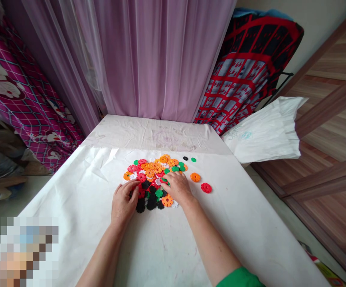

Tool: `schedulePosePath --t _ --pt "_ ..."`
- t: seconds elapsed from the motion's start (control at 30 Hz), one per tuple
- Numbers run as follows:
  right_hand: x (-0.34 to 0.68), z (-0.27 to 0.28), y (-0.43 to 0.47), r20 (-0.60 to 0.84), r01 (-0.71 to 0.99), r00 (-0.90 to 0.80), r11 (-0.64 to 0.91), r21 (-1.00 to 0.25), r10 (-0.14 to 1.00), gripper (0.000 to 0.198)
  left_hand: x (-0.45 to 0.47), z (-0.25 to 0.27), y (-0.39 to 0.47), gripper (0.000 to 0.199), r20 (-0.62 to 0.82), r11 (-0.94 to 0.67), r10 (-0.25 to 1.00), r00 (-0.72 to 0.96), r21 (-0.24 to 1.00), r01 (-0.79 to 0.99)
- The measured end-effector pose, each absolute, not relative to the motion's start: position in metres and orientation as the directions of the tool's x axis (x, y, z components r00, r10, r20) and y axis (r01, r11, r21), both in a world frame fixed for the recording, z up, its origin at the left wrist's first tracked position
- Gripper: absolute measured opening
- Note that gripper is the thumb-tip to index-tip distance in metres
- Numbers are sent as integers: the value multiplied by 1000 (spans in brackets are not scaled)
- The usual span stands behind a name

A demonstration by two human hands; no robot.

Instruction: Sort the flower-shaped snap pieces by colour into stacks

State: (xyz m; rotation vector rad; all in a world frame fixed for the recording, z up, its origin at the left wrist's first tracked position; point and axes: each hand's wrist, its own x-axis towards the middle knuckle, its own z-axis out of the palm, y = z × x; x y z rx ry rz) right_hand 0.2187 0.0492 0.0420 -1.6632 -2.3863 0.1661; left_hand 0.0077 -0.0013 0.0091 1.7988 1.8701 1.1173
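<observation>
A heap of notched plastic flower discs [150,173] in orange, red, green, black and white lies on the white-covered table [149,247]. My left hand [125,202] rests at the heap's near left edge, its fingers bent and thumb apart from them, touching red and black discs. Over the right side of the heap lies my right hand [178,186], fingers spread loosely and reaching in among green, red and white discs. Their tips are partly hidden by the pieces. Neither hand visibly lifts a disc. An orange disc [195,177] and a red disc [206,187] lie apart to the right.
A small black disc [185,158] and a green disc [193,160] sit beyond the heap. A white bag [265,131] hangs over the table's right edge. Purple curtains [161,59] stand behind the table, and a red-and-black patterned cloth [238,71] is at the back right.
</observation>
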Motion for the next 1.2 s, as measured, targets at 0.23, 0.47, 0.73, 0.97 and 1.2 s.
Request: schedulePosePath --t 0.23,0.47,0.73,0.97,1.2 --pt "239 31 56 280 912 -135 230 -341 950 25 8 8 -2 29 285 -88 943 -171 711 698" --pt "270 13 52 302 680 86 166 -714 949 28 5 6 0 30 289 -97 944 -161 705 702" --pt "349 6 42 180 456 409 -29 -890 894 39 5 4 1 31 271 -88 949 -158 711 697" --pt "392 -9 27 104 375 548 -133 -918 830 45 2 3 1 32 312 -125 941 -135 687 716" --pt "383 -9 22 108 541 462 -184 -821 880 37 0 2 2 33 322 -137 939 -120 670 730"
